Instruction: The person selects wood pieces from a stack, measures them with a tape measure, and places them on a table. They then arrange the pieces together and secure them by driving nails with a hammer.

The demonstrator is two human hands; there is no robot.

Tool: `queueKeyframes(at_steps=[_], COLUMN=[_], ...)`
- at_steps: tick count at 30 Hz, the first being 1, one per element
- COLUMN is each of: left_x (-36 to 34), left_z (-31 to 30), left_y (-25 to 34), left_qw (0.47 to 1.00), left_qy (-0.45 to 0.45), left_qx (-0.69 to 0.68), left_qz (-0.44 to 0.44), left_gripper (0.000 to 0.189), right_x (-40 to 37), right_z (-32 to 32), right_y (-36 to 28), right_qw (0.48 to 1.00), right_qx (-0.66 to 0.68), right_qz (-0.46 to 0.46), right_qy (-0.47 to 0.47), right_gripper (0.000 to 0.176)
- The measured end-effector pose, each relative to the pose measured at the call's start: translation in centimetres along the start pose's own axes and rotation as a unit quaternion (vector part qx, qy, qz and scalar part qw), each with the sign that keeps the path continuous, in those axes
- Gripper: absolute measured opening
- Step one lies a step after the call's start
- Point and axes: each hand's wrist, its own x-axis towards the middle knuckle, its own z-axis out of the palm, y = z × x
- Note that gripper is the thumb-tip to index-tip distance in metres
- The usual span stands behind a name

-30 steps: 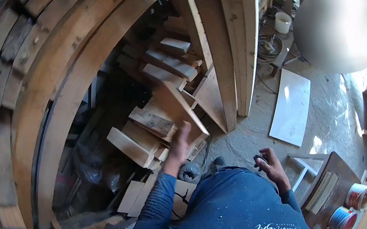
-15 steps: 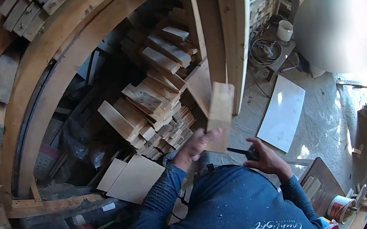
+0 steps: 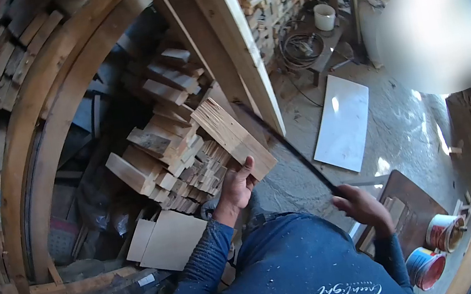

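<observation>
Left hand point(image 3: 237, 188) grips a wooden board point(image 3: 237, 140); right hand point(image 3: 363, 205), apart from it, clasps a long dark bar point(image 3: 295, 153).

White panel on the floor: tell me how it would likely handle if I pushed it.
The white panel may feel slippery, as its face looks smooth and shiny. It seems unlikely to roll or tip, lying flat on the floor. Its thin look suggests modest weight.

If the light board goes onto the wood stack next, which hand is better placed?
Left, I'd judge. The left hand grips the board near the wood stack, while the right hand is farther from it and holds a long dark tool.
</observation>
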Motion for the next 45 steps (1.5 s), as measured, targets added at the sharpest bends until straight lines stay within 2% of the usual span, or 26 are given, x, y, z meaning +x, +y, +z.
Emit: queueKeyframes(at_steps=[2, 6, 22, 26, 28, 29, 31, 32, 34, 35, 36, 37, 38, 39, 41, 42, 43, 45], left_x=[-0.3, -0.4, 0.7, 1.9, 2.6, 3.2, 4.7, 5.6, 7.0, 6.2, 6.5, 5.6, 6.2, 6.3, 7.1, 7.3, 8.8, 12.2], left_z=[1.9, 4.6, 5.3, 4.0, 1.5, 0.4, -4.3, -7.4, -15.0, -15.4, -18.0, -19.3, -23.5, -26.9, -31.5, -32.7, -35.3, -42.1], left_y=[-1.2, -2.1, -1.6, -1.7, -1.4, -1.3, -0.3, 0.4, 2.2, 5.4, 6.7, 9.4, 11.0, 11.2, 12.3, 12.7, 12.2, 9.9], left_qw=[0.999, 0.999, 0.998, 0.999, 0.999, 0.997, 0.983, 0.966, 0.927, 0.895, 0.858, 0.802, 0.784, 0.825, 0.854, 0.867, 0.836, 0.708], left_qy=[-0.027, -0.038, -0.036, -0.027, 0.024, 0.074, 0.17, 0.221, 0.305, 0.393, 0.445, 0.529, 0.542, 0.504, 0.48, 0.466, 0.49, 0.5], left_qx=[-0.016, -0.005, -0.04, -0.03, 0.013, 0.02, 0.043, 0.069, 0.102, 0.118, 0.109, 0.224, 0.26, 0.177, 0.081, 0.084, 0.229, 0.498], left_qz=[-0.026, -0.002, 0.014, 0.006, -0.02, 0.012, 0.058, 0.117, 0.193, 0.177, 0.231, 0.163, 0.159, 0.185, 0.184, 0.155, 0.098, -0.02], left_gripper=[0.058, 0.062, 0.065, 0.059, 0.051, 0.046, 0.043, 0.041, 0.039, 0.04, 0.04, 0.04, 0.041, 0.047, 0.053, 0.064, 0.068, 0.075], right_x=[1.1, 2.2, 3.5, 4.6, 5.4, 5.9, 6.9, 7.5, 8.3, 9.0, 9.5, 9.9, 10.1, 10.5, 11.2, 11.8, 12.4, 13.5], right_z=[1.3, 2.3, 3.7, 4.2, 4.5, 5.0, 5.4, 5.9, 6.0, 6.4, 6.9, 7.4, 7.7, 8.1, 9.2, 10.0, 10.8, 12.1], right_y=[-2.2, -3.5, -1.6, -2.2, -2.9, -3.0, -3.1, -1.8, -2.4, -2.1, -1.1, -0.7, -1.2, -1.6, -2.2, -2.1, -2.3, -2.8], right_qw=[1.0, 1.0, 0.998, 0.998, 0.998, 0.995, 0.991, 0.989, 0.982, 0.984, 0.984, 0.985, 0.985, 0.984, 0.983, 0.983, 0.985, 0.989], right_qx=[0.011, -0.025, -0.064, -0.048, -0.012, 0.008, 0.086, 0.088, 0.109, 0.091, 0.073, 0.054, 0.045, 0.041, 0.035, 0.032, 0.019, -0.007], right_qz=[0.005, 0.008, 0.005, -0.001, -0.021, -0.019, 0.039, 0.046, 0.1, 0.096, 0.094, 0.093, 0.105, 0.115, 0.137, 0.14, 0.124, 0.09], right_qy=[-0.011, -0.013, 0.009, 0.04, 0.059, 0.094, 0.094, 0.11, 0.116, 0.123, 0.13, 0.137, 0.132, 0.126, 0.113, 0.113, 0.117, 0.121], right_gripper=[0.048, 0.053, 0.065, 0.056, 0.051, 0.046, 0.047, 0.047, 0.045, 0.045, 0.045, 0.044, 0.044, 0.045, 0.045, 0.046, 0.046, 0.047])
